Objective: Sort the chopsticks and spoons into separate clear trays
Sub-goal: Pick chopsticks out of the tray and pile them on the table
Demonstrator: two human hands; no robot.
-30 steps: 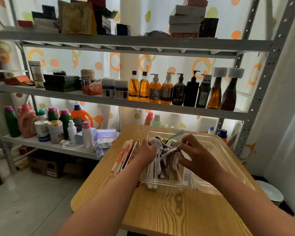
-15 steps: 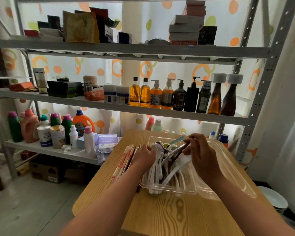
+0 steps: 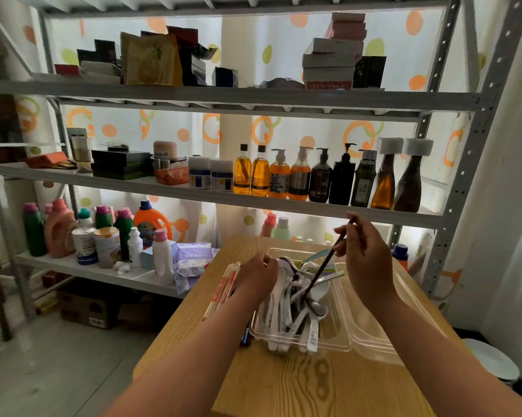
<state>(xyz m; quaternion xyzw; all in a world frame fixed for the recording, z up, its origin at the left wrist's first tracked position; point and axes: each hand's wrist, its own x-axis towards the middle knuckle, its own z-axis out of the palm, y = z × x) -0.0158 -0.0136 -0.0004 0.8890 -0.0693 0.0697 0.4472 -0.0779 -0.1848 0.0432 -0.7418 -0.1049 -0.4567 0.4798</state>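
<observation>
A clear tray (image 3: 335, 341) on the wooden table (image 3: 298, 383) holds several white and metal spoons (image 3: 283, 305). My right hand (image 3: 365, 260) is raised above the tray and pinches the top of a dark chopstick (image 3: 320, 275), whose lower end still rests among the spoons. At the tray's left edge my left hand (image 3: 256, 275) lies with curled fingers; whether it grips anything is hidden. A second clear tray (image 3: 410, 320) sits to the right, partly under the first. Paper-wrapped chopsticks (image 3: 222, 290) lie on the table to the left of the tray.
A grey metal shelf rack (image 3: 253, 203) stands right behind the table, lined with pump bottles (image 3: 320, 176) and detergent bottles (image 3: 103, 233). A white bin (image 3: 491, 361) sits on the floor at the right. Cardboard boxes (image 3: 85, 308) sit under the lowest shelf.
My right hand has lifted up and away from the spoon pile, pulling a dark chopstick out at a slant. My left hand has stayed at the tray's left edge.
</observation>
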